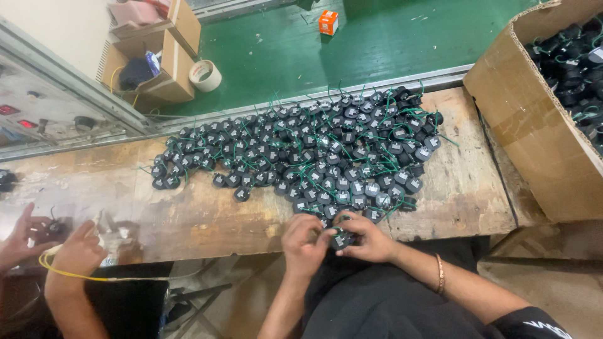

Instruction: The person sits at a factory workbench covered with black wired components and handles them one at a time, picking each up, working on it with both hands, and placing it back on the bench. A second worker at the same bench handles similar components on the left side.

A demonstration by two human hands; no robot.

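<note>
On worn wooden bench (188, 213), green floor (389, 44) behind.

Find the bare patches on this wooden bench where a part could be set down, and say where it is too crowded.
Bare wood lies between the pile of black round parts and the cardboard box, and left of the pile, up to the co-worker's hands. The bench front edge is free there. The middle is crowded; both hands, left hand and right hand, hold one black part.

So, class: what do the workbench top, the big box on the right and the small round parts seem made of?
Workbench top: bare wood, worn and stained, grain showing. Big box: brown corrugated cardboard, matte, with a raw cut rim. Small round parts: probably black moulded plastic, slightly glossy, with thin green insulated wires.
</note>
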